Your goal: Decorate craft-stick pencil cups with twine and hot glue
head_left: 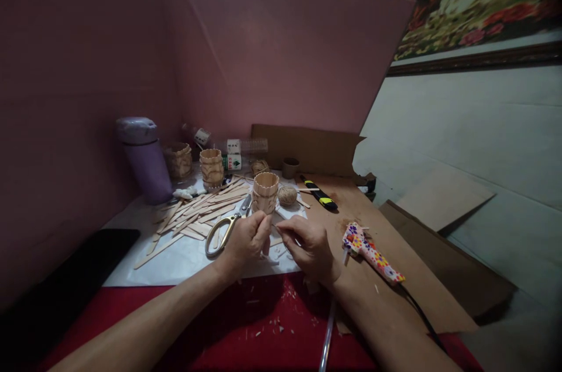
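Note:
My left hand (pixel 251 235) is closed, thumb against curled fingers; what it grips is hidden. Just beyond it is a scalloped cup of pale wooden sticks (pixel 265 191), its base partly covered by the hand; I cannot tell whether they touch. My right hand (pixel 308 245) faces the left one with thumb and fingertips pinched together, and whatever is in the pinch is too small to name. A ball of twine (pixel 287 195) lies behind the hands. Gold-handled scissors (pixel 223 235) rest beside my left wrist, next to a spread of wooden craft sticks (pixel 197 214).
Two similar stick cups (pixel 211 167) stand behind, near a purple bottle (pixel 149 164) and clear plastic bottles (pixel 250 146). To the right, a black-and-yellow utility knife (pixel 320 194) and a flowered glue gun (pixel 371 253) with a cord lie on cardboard (pixel 408 278). Scraps litter the red cloth (pixel 263 331).

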`<state>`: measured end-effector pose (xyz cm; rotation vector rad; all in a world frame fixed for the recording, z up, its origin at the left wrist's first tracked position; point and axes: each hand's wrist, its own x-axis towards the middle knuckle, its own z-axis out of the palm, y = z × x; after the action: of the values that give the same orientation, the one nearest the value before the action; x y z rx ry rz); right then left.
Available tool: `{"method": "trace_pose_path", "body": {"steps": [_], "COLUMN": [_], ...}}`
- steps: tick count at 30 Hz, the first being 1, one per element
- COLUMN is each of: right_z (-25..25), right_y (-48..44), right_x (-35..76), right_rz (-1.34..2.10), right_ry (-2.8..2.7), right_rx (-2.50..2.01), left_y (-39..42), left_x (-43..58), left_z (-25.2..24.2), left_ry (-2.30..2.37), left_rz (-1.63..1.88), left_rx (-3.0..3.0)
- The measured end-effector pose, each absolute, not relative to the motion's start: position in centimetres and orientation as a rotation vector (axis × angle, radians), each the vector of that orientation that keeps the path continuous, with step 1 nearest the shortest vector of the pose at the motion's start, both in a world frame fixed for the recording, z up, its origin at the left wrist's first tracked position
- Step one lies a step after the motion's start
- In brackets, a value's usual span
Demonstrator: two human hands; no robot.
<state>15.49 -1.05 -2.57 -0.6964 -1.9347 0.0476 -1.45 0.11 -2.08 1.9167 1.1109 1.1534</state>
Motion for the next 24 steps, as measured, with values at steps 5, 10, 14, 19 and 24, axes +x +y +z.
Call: {"method": "trace_pose_path", "body": {"steps": [5,10,14,19,24], "right_z": [-2.63,-2.74,-2.66,-2.6,-2.66], "right_y": [-0.94,-0.93,-1.1,-1.08,-1.02], "right_x": [15.64,15.62,15.56,15.59,15.59], "right_rz": [0.045,0.049,0.055,0.056,0.028], "right_ry": [-1.944,-1.935,-1.941,-1.947,-1.954], "right_rx": [-0.724,-0.725,-0.718,-0.706,-0.703], "left_y": [0.04,-0.22,-0.21,-0.16,-0.06], "left_x": [-1.45,-1.3,-1.21,-1.17,-1.13], "left_z": [-1.75,-1.67,-2.01,-2.19,-2.29], "left_ry": [1.086,1.133,1.164,1.173,1.177], "left_rz": [1.143,1.118,1.116,1.111,1.103], "left_rx": [1.984,1.893,1.838,1.791,1.769]}}
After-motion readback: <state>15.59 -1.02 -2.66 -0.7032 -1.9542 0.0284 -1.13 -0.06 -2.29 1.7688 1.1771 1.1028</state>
